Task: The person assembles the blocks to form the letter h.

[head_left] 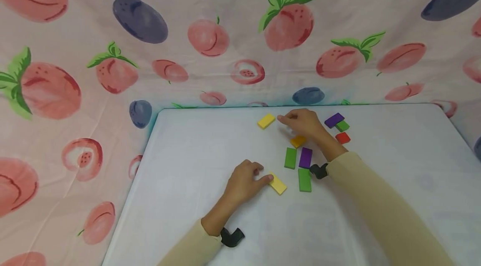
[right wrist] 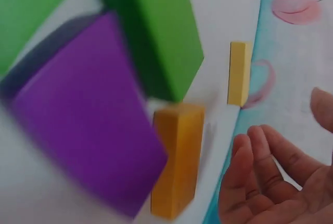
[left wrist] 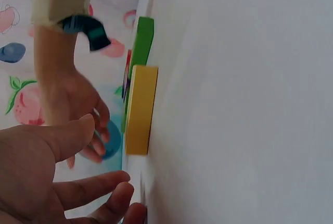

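Head: far yellow block lies just left of your right hand, nearer hand; long axis slants up-right. Near yellow block sits by thumb of your left hand; contact unclear.
Left wrist: thumb, fingers spread, gripping nothing.
Right wrist: fingers bent, thumb apart, pinching nothing.

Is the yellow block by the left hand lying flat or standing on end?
Flat. The head view shows this yellow block broad face up on the white table.
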A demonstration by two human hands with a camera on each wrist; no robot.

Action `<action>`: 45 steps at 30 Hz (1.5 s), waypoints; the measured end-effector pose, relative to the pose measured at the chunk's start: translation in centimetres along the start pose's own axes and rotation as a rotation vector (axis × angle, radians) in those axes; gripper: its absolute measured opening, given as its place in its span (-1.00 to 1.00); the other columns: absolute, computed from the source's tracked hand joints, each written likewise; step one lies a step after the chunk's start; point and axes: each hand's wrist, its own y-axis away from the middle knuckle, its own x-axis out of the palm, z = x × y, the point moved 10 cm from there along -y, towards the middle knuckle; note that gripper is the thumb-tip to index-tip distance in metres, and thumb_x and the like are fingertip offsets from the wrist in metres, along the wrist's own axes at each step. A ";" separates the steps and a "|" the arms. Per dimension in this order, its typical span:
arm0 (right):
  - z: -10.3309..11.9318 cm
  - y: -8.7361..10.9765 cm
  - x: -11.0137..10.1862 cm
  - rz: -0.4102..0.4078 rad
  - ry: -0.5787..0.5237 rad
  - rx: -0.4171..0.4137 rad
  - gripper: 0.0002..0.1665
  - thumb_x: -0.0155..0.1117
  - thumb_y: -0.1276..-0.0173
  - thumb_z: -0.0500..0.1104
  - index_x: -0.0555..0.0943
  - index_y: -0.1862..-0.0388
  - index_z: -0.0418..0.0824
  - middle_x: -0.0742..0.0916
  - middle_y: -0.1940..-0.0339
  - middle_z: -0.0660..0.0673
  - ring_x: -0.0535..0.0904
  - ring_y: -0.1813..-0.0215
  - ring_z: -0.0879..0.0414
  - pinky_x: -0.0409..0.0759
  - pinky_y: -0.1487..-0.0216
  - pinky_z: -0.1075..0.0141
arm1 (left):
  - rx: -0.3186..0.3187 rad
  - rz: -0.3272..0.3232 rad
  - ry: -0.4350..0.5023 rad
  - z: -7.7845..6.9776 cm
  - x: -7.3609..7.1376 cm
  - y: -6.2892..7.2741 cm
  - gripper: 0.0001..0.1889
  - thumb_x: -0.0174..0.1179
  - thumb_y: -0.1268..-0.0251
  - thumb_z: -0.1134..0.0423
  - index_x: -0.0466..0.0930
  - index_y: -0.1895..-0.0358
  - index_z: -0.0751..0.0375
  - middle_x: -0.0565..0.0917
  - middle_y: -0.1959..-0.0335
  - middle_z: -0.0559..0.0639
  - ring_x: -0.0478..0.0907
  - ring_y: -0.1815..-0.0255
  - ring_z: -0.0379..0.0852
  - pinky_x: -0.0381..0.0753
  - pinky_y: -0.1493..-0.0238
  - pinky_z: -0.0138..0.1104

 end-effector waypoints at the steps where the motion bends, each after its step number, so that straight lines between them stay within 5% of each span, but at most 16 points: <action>1: -0.1 -0.4 0.3 0.003 -0.018 0.018 -0.25 0.12 -0.43 0.43 0.64 -0.23 -0.13 0.72 -0.10 -0.22 0.63 -0.03 -0.09 0.65 -0.03 0.11 | -0.007 0.006 0.004 0.0 0.3 0.0 -0.52 0.39 -0.26 -0.12 0.74 -0.05 0.18 0.60 0.26 -0.05 0.46 0.27 -0.17 0.48 0.28 -0.34; 11: 0.0 -3.0 2.8 -0.019 -0.090 0.170 -0.33 0.25 -0.40 0.33 0.64 -0.11 -0.21 0.64 0.33 -0.11 0.50 0.35 0.06 0.51 0.35 0.33 | -0.020 -0.047 -0.101 -0.4 1.0 0.0 -0.49 0.56 0.00 -0.13 0.82 0.00 0.07 0.69 0.19 -0.01 0.54 0.17 -0.04 0.42 0.27 -0.28; 15: -0.1 -3.3 3.5 -0.059 -0.142 0.207 -0.33 0.29 -0.36 0.32 0.63 -0.10 -0.21 0.63 0.19 -0.12 0.49 0.28 0.04 0.51 0.37 0.32 | -0.006 -0.070 -0.149 -0.7 1.1 0.0 -0.54 0.57 0.01 -0.13 0.85 0.07 0.03 0.71 0.15 -0.02 0.57 0.13 0.01 0.44 0.26 -0.25; 23: 0.7 -3.1 3.8 -0.156 -0.089 0.190 -0.33 0.43 -0.26 0.29 0.57 -0.09 -0.17 0.66 -0.05 -0.16 0.55 -0.05 -0.09 0.55 0.02 0.10 | 0.007 -0.082 -0.153 -1.0 0.9 0.1 -0.60 0.59 0.02 -0.09 0.86 0.12 0.02 0.72 0.16 -0.05 0.58 0.12 -0.01 0.45 0.25 -0.23; 31: 1.8 -3.1 4.0 -0.193 -0.111 0.139 -0.41 0.53 -0.24 0.09 0.58 -0.15 -0.12 0.71 -0.03 -0.15 0.58 -0.08 -0.10 0.60 -0.06 0.05 | 0.079 -0.071 -0.040 -1.8 0.8 0.4 -0.66 0.60 0.00 0.09 0.79 0.16 0.11 0.77 0.18 -0.08 0.62 0.11 -0.08 0.56 0.17 -0.29; 37: 2.6 -3.3 4.0 -0.188 -0.185 0.060 -0.43 0.54 -0.26 -0.07 0.58 -0.23 -0.07 0.78 -0.07 -0.18 0.64 -0.14 -0.11 0.64 -0.11 0.08 | 0.140 -0.042 0.178 -2.1 0.6 0.1 -0.78 0.51 -0.14 0.29 0.66 0.21 0.09 0.76 0.24 -0.07 0.63 0.28 -0.26 0.57 0.26 -0.44; 41: 2.7 -2.9 4.1 -0.154 -0.284 0.060 -0.46 0.51 -0.29 -0.14 0.59 -0.24 -0.03 0.77 -0.08 -0.18 0.70 -0.07 -0.07 0.71 -0.01 0.14 | 0.116 -0.046 0.276 -0.9 -0.3 -0.6 -0.79 0.42 -0.24 0.37 0.69 0.09 0.14 0.72 0.16 -0.01 0.65 0.31 -0.29 0.63 0.27 -0.43; 45: 2.3 -2.1 4.6 -0.080 -0.419 0.100 -0.47 0.48 -0.32 -0.17 0.58 -0.26 -0.02 0.75 -0.08 -0.19 0.77 0.07 -0.04 0.76 0.08 0.19 | 0.050 -0.045 0.244 0.9 -1.3 -1.5 -0.76 0.36 -0.32 0.31 0.74 -0.03 0.11 0.67 0.17 -0.03 0.59 0.32 -0.28 0.59 0.29 -0.41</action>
